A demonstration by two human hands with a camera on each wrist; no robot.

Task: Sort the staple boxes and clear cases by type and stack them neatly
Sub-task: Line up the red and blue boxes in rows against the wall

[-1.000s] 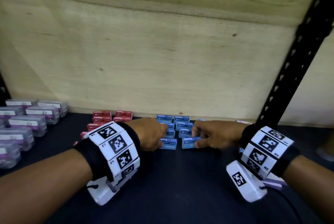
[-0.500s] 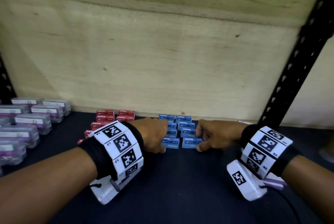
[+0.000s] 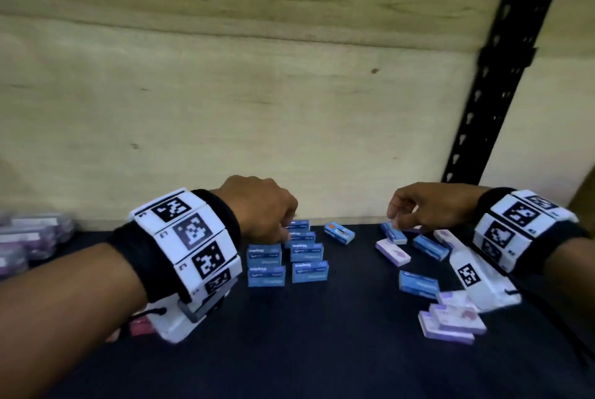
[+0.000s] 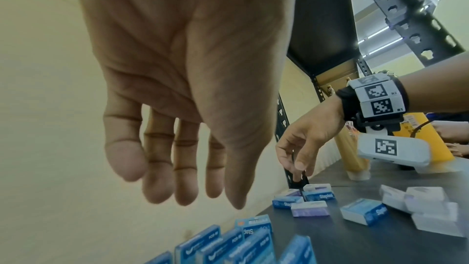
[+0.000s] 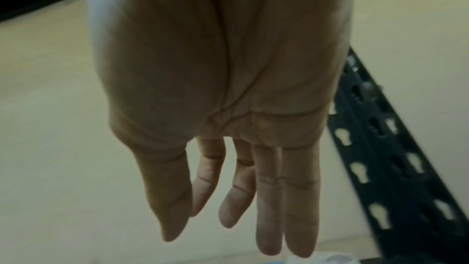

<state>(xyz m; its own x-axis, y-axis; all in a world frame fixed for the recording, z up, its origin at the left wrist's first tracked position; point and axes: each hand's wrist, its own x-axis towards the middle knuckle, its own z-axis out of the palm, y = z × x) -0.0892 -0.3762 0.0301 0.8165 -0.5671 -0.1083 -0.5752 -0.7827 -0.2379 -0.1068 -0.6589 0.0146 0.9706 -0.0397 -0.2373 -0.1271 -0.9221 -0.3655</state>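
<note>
Both hands lifted off blue stack [image 3: 283, 257]; left hand [image 3: 257, 205] and right hand [image 3: 425, 205] released, right over loose boxes [image 3: 418, 282], likely next pick.

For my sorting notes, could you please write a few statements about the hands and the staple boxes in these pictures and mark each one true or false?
1. The left hand grips a blue box. False: its fingers hang relaxed and hold nothing.
2. The right hand hovers over scattered boxes, holding nothing. True.
3. The arranged blue staple boxes stand in front of the left hand. True.
4. The pale purple boxes are stacked on top of the arranged blue staple boxes. False: they lie on the dark shelf on the right side, apart from them.
5. One lone blue box lies near the wooden back wall. True.
</note>
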